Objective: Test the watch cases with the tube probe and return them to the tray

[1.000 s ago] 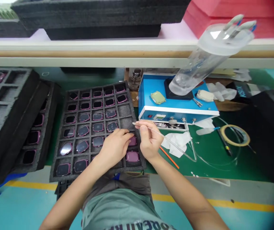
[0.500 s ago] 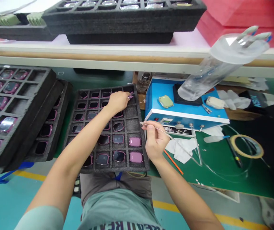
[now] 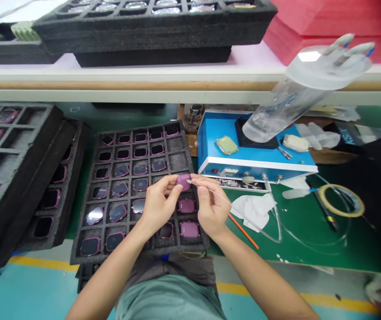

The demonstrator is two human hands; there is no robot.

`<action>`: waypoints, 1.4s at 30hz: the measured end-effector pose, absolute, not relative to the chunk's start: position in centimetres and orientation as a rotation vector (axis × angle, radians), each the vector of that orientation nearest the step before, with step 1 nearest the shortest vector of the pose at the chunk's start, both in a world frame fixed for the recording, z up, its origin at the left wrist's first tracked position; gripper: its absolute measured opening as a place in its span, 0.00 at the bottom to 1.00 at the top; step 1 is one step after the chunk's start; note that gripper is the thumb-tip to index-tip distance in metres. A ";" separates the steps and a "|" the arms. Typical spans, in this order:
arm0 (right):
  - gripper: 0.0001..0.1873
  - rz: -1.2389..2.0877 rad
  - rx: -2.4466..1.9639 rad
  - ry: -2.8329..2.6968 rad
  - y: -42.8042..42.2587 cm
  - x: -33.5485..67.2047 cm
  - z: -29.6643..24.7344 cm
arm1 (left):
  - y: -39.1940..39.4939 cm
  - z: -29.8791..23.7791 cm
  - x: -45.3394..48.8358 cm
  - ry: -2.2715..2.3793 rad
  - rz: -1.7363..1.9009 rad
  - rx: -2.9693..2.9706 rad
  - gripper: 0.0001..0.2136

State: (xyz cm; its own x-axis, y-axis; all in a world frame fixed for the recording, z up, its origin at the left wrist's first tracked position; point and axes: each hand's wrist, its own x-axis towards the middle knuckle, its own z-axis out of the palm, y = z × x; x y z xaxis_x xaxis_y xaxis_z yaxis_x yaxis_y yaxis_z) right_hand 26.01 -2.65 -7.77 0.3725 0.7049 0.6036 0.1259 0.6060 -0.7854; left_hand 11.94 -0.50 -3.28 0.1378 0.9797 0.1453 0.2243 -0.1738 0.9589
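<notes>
A head-worn camera looks forward and down, close over the green workbench [image 3: 303,226].

Mauve watch case [image 3: 184,182], charcoal-black foam tray [image 3: 176,143]

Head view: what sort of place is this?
Probably an electronics assembly line in a factory: black foam trays hold rows of small purple-framed devices, a blue bench unit sits on a green work mat, and a yellow line marks the floor.
</notes>
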 end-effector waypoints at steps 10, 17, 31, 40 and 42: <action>0.11 0.459 -0.891 -1.150 -2.6 26.1 -7.8 | -0.6 -3.0 12.0 1.160 1.119 1.530 0.10; 0.11 0.468 -0.874 -1.148 -2.5 26.0 -8.1 | -0.6 -3.1 11.9 1.170 1.116 1.557 0.10; 0.11 0.459 -0.883 -1.164 -2.5 26.2 -8.1 | -0.6 -3.2 11.8 1.175 1.116 1.567 0.09; 0.12 0.454 -0.879 -1.179 -2.5 26.1 -7.8 | -0.6 -2.9 11.8 1.191 1.107 1.615 0.09; 0.11 0.447 -0.883 -1.183 -2.5 26.1 -7.8 | -0.6 -2.9 11.7 1.195 1.103 1.619 0.09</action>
State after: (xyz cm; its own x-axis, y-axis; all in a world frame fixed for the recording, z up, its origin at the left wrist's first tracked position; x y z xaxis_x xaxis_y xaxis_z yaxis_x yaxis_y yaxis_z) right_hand 26.09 -2.51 -7.84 0.3471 0.7160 0.6057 0.1369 0.6003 -0.7880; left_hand 11.74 -0.57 -2.95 0.1650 0.9710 0.1730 0.2509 -0.2110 0.9447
